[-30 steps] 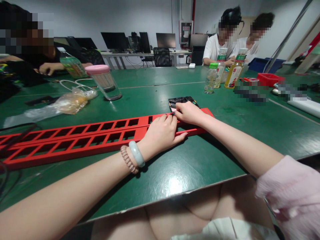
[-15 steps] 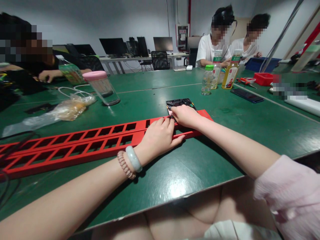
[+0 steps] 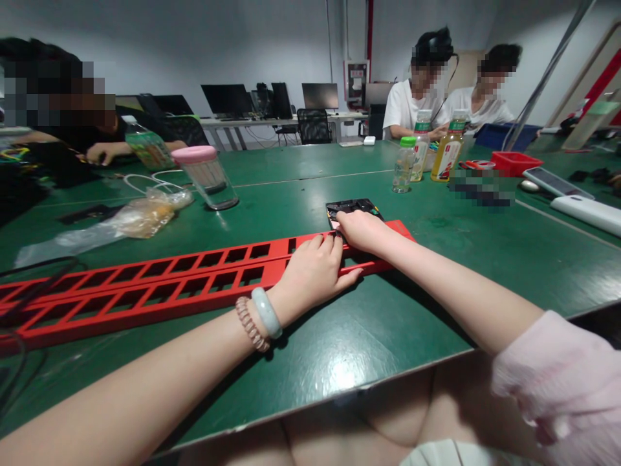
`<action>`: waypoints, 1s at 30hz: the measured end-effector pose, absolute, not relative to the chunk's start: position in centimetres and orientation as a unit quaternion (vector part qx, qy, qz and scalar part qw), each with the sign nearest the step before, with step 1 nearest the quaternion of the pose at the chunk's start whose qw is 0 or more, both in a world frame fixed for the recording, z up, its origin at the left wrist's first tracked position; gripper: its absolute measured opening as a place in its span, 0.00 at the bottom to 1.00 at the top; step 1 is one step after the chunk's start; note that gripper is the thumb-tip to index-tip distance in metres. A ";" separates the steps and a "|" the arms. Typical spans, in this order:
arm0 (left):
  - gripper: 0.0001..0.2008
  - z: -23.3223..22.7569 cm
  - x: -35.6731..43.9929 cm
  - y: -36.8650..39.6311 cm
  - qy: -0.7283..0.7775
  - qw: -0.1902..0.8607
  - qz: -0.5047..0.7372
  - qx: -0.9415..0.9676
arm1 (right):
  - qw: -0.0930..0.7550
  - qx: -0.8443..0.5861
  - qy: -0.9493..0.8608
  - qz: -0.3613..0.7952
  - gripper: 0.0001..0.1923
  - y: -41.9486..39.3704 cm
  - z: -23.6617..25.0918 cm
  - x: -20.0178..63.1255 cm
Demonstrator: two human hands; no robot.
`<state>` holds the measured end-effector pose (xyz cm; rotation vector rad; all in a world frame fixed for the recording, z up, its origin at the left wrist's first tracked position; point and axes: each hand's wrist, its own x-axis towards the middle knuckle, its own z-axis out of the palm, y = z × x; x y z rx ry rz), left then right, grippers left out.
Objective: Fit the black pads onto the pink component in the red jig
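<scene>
Left hand [image 3: 313, 272] lies palm-down on the red slotted rail [image 3: 194, 275], fingers spread flat, pressing but grasping nothing; the rail runs across the green table [image 3: 436, 272] from 9 o'clock towards 2 o'clock. Right hand [image 3: 361, 230] rests on the rail's far end, fingertips curled at the near edge of the black opened device [image 3: 352, 208] just at 12 o'clock; whether it pinches anything cannot be told

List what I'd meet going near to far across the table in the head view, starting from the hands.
left hand resting on the red slotted rail → right hand at the rail's far edge → black opened device just beyond its fingers → clear bottle with green cap → two seated people in white shirts
</scene>
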<state>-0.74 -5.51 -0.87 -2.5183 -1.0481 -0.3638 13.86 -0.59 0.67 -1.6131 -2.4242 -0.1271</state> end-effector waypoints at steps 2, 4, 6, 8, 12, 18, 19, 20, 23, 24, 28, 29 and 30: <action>0.33 -0.8 -0.8 -5.6 -0.373 0.192 -0.128 -0.899 | 0.113 -0.571 -0.812 -0.037 0.17 -0.7 0.7 13.7; 0.33 -0.8 -0.8 -5.6 -0.373 0.191 -0.128 -0.899 | 0.113 -0.582 -0.805 -0.030 0.17 -0.8 0.8 13.6; 0.33 -0.8 -0.9 -5.6 -0.372 0.190 -0.129 -0.899 | 0.113 -0.583 -0.804 -0.028 0.16 -0.9 0.8 13.6; 0.32 -0.8 -0.9 -5.7 -0.372 0.189 -0.130 -0.900 | 0.112 -0.583 -0.804 -0.029 0.15 -0.9 0.9 13.6; 0.32 -0.7 -0.9 -5.7 -0.376 0.185 -0.130 -0.899 | 0.099 -0.580 -0.807 -0.038 0.15 -0.9 1.1 13.5; 0.31 -0.7 -0.9 -5.7 -0.376 0.187 -0.126 -0.899 | 0.086 -0.554 -0.826 -0.053 0.15 -0.7 1.4 13.6; 0.31 -0.7 -0.9 -5.7 -0.377 0.187 -0.125 -0.899 | 0.088 -0.549 -0.829 -0.051 0.15 -0.7 1.4 13.7; 0.31 -0.7 -0.9 -5.7 -0.377 0.187 -0.125 -0.899 | 0.091 -0.545 -0.832 -0.047 0.16 -0.7 1.4 13.8; 0.31 -0.7 -0.9 -5.6 -0.376 0.186 -0.127 -0.899 | 0.094 -0.543 -0.834 -0.033 0.15 -0.6 1.5 14.0; 0.31 -0.7 -0.9 -5.6 -0.375 0.185 -0.129 -0.899 | 0.092 -0.544 -0.833 -0.030 0.15 -0.6 1.5 14.1; 0.30 -0.7 -0.9 -5.6 -0.374 0.184 -0.130 -0.900 | 0.085 -0.536 -0.840 -0.020 0.15 -0.6 1.7 14.4; 0.31 -0.6 -0.9 -5.6 -0.375 0.183 -0.128 -0.900 | 0.083 -0.535 -0.841 -0.020 0.15 -0.7 1.7 14.5; 0.31 -0.7 -0.9 -5.6 -0.375 0.183 -0.127 -0.900 | 0.082 -0.536 -0.840 -0.023 0.15 -0.7 1.7 14.6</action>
